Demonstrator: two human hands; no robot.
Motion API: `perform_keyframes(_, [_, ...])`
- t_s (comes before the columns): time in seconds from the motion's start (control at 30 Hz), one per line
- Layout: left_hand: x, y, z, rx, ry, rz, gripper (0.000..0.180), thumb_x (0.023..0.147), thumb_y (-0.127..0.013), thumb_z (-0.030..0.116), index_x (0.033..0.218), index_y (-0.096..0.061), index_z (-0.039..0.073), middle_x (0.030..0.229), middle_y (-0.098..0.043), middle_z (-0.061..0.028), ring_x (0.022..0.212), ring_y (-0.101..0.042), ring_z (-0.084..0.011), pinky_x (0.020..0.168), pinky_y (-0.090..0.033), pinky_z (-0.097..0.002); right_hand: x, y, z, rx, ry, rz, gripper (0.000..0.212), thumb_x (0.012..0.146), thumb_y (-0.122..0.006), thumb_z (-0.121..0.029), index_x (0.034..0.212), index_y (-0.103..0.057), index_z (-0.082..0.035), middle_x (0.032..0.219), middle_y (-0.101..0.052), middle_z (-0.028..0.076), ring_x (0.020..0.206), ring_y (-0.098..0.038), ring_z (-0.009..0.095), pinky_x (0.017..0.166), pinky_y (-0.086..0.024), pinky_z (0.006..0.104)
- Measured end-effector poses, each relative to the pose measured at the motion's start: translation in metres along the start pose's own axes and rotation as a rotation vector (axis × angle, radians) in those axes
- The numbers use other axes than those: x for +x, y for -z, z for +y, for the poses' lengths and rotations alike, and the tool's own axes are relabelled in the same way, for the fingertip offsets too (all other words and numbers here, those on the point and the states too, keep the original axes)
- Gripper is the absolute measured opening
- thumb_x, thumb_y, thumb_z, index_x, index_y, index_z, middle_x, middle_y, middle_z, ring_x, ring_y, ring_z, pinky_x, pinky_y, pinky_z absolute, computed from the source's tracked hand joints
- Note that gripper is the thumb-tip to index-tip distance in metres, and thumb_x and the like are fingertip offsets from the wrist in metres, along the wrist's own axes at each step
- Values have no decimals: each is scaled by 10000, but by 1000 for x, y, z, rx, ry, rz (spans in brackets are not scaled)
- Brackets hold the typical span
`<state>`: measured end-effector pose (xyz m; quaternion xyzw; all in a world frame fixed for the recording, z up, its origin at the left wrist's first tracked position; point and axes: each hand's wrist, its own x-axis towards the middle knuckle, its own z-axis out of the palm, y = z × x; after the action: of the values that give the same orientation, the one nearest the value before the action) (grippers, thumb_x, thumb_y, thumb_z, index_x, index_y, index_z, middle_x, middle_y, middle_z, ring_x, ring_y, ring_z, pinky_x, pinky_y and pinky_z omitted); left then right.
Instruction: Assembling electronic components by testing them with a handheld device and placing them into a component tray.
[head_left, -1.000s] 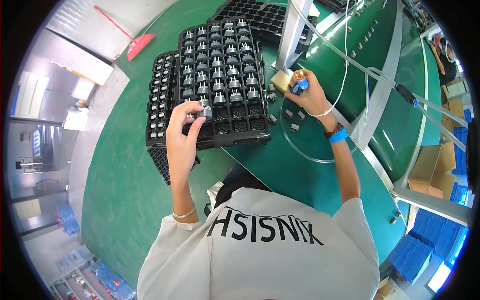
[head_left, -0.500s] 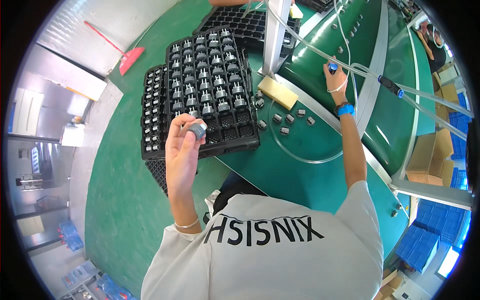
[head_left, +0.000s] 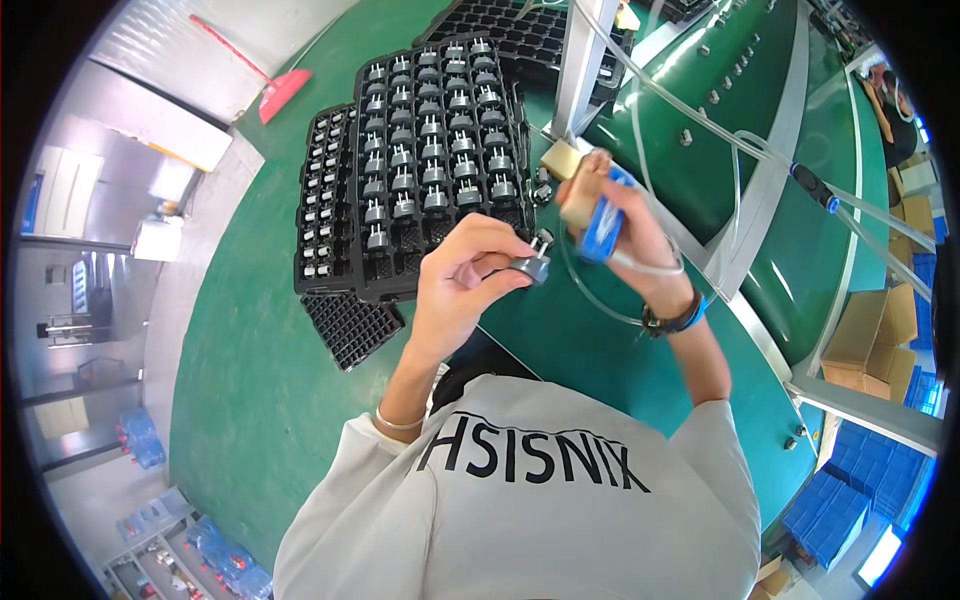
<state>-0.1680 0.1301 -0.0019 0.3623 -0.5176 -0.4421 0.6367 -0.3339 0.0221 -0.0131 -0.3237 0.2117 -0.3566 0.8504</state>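
Note:
My left hand (head_left: 462,285) pinches a round grey plug (head_left: 533,269) between thumb and fingertips, its metal pins pointing up. Facing it from the right, my right hand (head_left: 645,240) is closed around a blue hand-held tool (head_left: 604,228); motion blur hides its exact kind. A small gap separates tool and plug. Behind my left hand lies a black tray (head_left: 378,291) with rows of similar plugs, pins up, and some bare pockets at its near end. A yellow block (head_left: 560,159) is partly covered by my right hand.
Another black tray (head_left: 300,245) with small parts lies left, above a gridded tray (head_left: 352,330). A metal post (head_left: 582,75) stands behind my right hand; clear hoses cross at right. Several small parts lie on the green belt (head_left: 670,165). An open carton (head_left: 865,340) stands far right.
My right hand has come from the belt toward the middle, bringing the blue tool beside the plug. My left hand has moved right, away from the tray, still holding the plug.

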Motion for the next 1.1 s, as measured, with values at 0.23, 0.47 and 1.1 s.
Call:
perform_keyframes(0.23, [-1,-7,-4,-6,17,-9,248,684,-624,-114,917,-590,-38,947,-485,-90,818,-556,-166,732,-499,-263,-15,-9,8,-194,-132,-98,392,858,-454,-274,1137,-437,2,1040,-537,107,947,-541,177,832,-437,291])
perform_keyframes(0.47, [-12,-13,-4,258,-43,206,311,652,-705,8,937,-583,-8,957,-562,-103,827,-561,-181,730,-480,-279,-22,-9,10,-401,42,-110,404,865,-463,-257,1184,-386,-20,1074,-510,98,968,-527,161,812,-452,286])
perform_keyframes(1.1, [-19,82,31,1452,99,295,156,722,-598,20,870,-548,35,964,-511,-71,917,-475,-252,801,-392,-340,56,97,13,-1412,536,230,519,697,-692,-201,1111,-464,12,911,-578,158,797,-581,261,735,-450,315])
